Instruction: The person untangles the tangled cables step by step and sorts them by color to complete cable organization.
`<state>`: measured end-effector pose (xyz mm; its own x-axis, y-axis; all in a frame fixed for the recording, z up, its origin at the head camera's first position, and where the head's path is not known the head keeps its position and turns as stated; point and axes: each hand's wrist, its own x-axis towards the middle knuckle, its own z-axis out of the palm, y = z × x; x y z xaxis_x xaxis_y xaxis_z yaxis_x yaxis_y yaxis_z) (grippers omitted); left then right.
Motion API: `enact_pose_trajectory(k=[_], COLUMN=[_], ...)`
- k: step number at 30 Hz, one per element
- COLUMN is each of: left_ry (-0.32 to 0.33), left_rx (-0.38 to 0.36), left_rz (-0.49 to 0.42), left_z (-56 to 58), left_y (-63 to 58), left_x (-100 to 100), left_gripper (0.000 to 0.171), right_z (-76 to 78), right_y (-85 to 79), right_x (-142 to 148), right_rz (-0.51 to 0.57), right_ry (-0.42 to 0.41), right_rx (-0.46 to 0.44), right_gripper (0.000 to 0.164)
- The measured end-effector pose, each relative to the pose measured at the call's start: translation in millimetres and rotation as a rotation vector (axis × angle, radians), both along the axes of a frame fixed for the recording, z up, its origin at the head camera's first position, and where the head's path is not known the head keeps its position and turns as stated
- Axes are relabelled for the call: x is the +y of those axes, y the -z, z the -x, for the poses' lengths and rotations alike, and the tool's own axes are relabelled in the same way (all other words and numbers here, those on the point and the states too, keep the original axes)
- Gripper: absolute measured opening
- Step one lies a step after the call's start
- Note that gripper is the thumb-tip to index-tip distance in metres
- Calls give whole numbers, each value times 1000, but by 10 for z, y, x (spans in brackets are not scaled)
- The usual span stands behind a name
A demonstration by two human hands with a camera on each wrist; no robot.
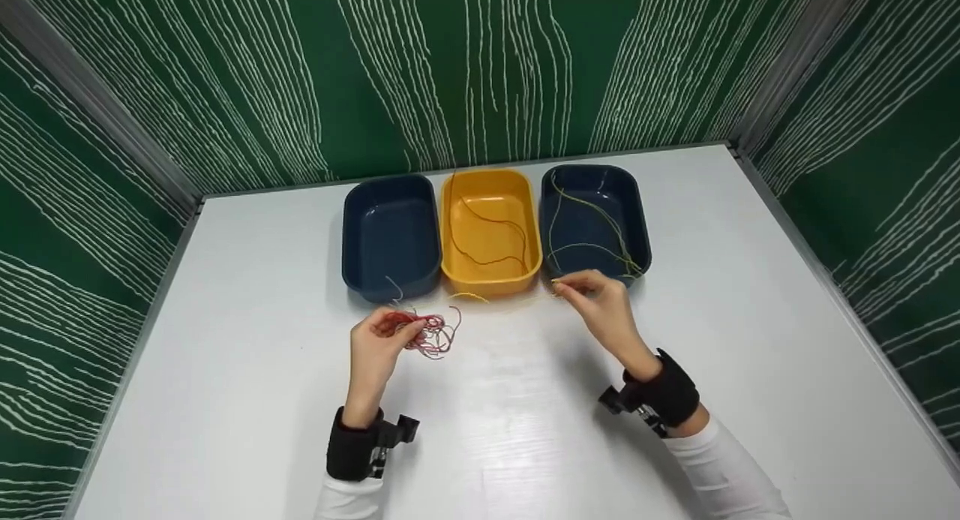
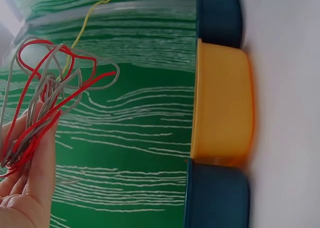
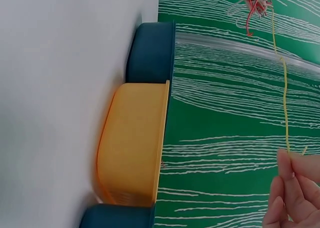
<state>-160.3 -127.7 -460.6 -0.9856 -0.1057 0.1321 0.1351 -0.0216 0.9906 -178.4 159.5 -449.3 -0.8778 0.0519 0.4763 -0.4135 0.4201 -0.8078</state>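
Observation:
My left hand (image 1: 375,346) grips a tangled bundle of red and grey strings (image 1: 431,335) in front of the left dark blue bin. Loops and loose ends stick out past the fingers, as the bundle (image 2: 47,93) shows in the left wrist view. Between thumb and fingertips, my right hand (image 1: 606,314) pinches the end of a yellow string (image 3: 285,103), close to the front rim of the right dark blue bin. This string runs across to the bundle in the left hand; where it goes inside the tangle is hidden.
Three bins stand side by side at the back of the white table (image 1: 247,340): a dark blue bin (image 1: 391,276), a yellow bin (image 1: 491,286) with a thin dark string inside, and another dark blue bin (image 1: 637,205) holding yellow strings. Green white-striped walls (image 1: 517,77) enclose the table.

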Motion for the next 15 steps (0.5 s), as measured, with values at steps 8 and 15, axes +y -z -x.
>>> enact_pose_trajectory(k=[8, 15], left_ry=[-16, -43], left_rx=[-13, -14], left_rz=[-1, 15], left_z=[-11, -14], left_y=[28, 19], left_x=[-21, -54], left_gripper=[20, 17], right_z=[-86, 47], right_y=[-170, 31], right_x=[88, 285], right_rz=[34, 129], right_ry=[44, 83], right_rx=[-38, -71], right_gripper=[8, 8])
